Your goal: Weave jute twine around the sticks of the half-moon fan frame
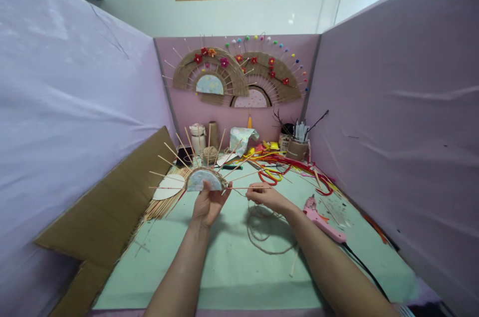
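My left hand (210, 204) holds a half-round fan piece (204, 180) from below, thumb on its pale patterned cloth face. Thin wooden sticks fan outward from its curved edge, which is wrapped with twine. To the right, my right hand (266, 195) has its fingers closed on the twine (270, 252), near the tip of the lowest right stick. The twine runs from the fan's right corner to these fingers, and its slack lies in loops on the green table below.
A pink glue gun (324, 224) lies to the right, its cable running forward. Loose sticks (160, 207) and brown cardboard (108, 207) are at the left. Behind stand a twine ball (210, 155), pipe cleaners (271, 176) and a pen holder (298, 150). Finished fans (213, 70) hang on the back panel.
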Demonstrator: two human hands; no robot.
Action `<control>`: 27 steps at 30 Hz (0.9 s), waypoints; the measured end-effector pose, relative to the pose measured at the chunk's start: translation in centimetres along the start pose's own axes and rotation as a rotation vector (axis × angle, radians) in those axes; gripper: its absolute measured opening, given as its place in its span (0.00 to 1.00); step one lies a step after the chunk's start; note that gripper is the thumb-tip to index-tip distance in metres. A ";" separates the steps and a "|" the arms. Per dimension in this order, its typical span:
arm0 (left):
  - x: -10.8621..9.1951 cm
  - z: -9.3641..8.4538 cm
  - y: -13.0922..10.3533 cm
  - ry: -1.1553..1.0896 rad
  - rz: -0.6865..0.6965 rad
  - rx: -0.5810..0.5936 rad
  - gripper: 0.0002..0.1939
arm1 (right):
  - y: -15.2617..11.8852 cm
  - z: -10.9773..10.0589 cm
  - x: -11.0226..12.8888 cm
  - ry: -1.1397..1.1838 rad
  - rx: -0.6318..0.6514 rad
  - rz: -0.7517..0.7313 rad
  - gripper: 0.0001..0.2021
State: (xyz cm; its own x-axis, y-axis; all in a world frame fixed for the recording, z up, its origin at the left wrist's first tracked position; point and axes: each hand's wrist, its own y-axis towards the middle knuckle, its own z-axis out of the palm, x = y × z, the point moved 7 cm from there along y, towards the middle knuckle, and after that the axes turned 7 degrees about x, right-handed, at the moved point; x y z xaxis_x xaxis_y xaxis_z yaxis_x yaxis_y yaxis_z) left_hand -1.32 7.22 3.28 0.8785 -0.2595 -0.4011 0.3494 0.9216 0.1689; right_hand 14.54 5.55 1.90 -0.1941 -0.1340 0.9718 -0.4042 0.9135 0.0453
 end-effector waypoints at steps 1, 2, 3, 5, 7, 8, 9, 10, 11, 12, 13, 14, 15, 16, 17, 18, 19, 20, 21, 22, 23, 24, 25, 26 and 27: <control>0.0 0.0 0.0 0.001 0.006 -0.007 0.15 | 0.0 0.1 0.0 -0.006 0.006 0.001 0.10; 0.0 -0.1 0.1 0.002 0.014 -0.014 0.15 | 0.0 0.1 0.0 -0.010 0.011 0.004 0.10; -0.1 -0.1 0.1 0.005 0.023 -0.019 0.15 | 0.0 0.2 -0.1 -0.011 0.015 0.009 0.10; -0.2 -0.1 0.1 0.018 0.048 -0.029 0.14 | 0.1 0.1 -0.3 -0.003 0.010 0.016 0.11; -0.4 -0.2 0.2 0.036 0.077 -0.044 0.12 | 0.2 -0.1 -0.3 0.024 -0.010 0.014 0.11; -0.4 -0.3 0.2 0.043 0.089 -0.055 0.11 | 0.2 -0.2 -0.4 0.046 -0.025 0.012 0.11; -0.5 -0.4 0.2 0.048 0.099 -0.067 0.10 | 0.3 -0.4 -0.4 0.073 -0.046 0.009 0.11; -0.5 -0.5 0.2 0.052 0.107 -0.081 0.10 | 0.3 -0.6 -0.4 0.102 -0.068 0.006 0.12; -0.6 -0.6 0.3 0.054 0.115 -0.094 0.09 | 0.4 -0.8 -0.3 0.131 -0.091 0.003 0.13; -0.6 -0.8 0.3 0.055 0.121 -0.106 0.09 | 0.4 -1.0 -0.3 0.160 -0.116 -0.002 0.13; -0.7 -1.0 0.3 0.056 0.127 -0.116 0.09 | 0.4 -1.2 -0.3 0.189 -0.141 -0.007 0.14; -0.7 -1.1 0.4 0.055 0.132 -0.125 0.09 | 0.4 -1.4 -0.2 0.217 -0.163 -0.013 0.14; -0.7 -1.3 0.4 0.053 0.136 -0.131 0.09 | 0.4 -1.5 -0.2 0.244 -0.186 -0.020 0.13; -0.7 -1.4 0.4 0.049 0.140 -0.134 0.09 | 0.4 -1.7 -0.2 0.268 -0.207 -0.028 0.13; -0.7 -1.5 0.4 0.048 0.141 -0.136 0.09 | 0.3 -1.8 -0.1 0.286 -0.225 -0.035 0.13; -0.7 -1.5 0.5 0.049 0.141 -0.137 0.09 | 0.3 -1.9 -0.1 0.299 -0.239 -0.041 0.12; -0.7 -1.6 0.5 0.051 0.141 -0.139 0.09 | 0.3 -1.9 -0.1 0.309 -0.248 -0.045 0.11; -0.7 -1.6 0.4 0.053 0.141 -0.140 0.09 | 0.3 -2.0 -0.1 0.317 -0.251 -0.048 0.11; -0.7 -1.6 0.4 0.054 0.141 -0.141 0.09 | 0.3 -2.0 -0.1 0.325 -0.247 -0.049 0.11; -0.7 -1.6 0.4 0.053 0.144 -0.142 0.09 | 0.4 -1.9 -0.2 0.331 -0.239 -0.049 0.11; -0.8 -1.5 0.4 0.051 0.149 -0.144 0.09 | 0.4 -1.9 -0.2 0.334 -0.230 -0.049 0.11; -0.8 -1.4 0.4 0.049 0.154 -0.144 0.09 | 0.4 -1.8 -0.2 0.330 -0.217 -0.046 0.12; -0.8 -1.3 0.4 0.047 0.159 -0.144 0.09 | 0.5 -1.7 -0.3 0.316 -0.199 -0.038 0.12; -0.8 -1.2 0.4 0.046 0.162 -0.143 0.08 | 0.5 -1.4 -0.3 0.289 -0.173 -0.024 0.13; -0.8 -1.1 0.3 0.048 0.163 -0.144 0.08 | 0.5 -1.0 -0.4 0.247 -0.138 -0.005 0.13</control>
State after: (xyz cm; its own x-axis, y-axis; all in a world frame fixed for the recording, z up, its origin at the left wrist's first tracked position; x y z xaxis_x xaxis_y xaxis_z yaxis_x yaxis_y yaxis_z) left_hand -2.28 8.07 2.65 0.9021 -0.0925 -0.4215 0.1506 0.9828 0.1066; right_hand 15.35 6.43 1.74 0.0383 -0.0569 0.9976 -0.2755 0.9591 0.0653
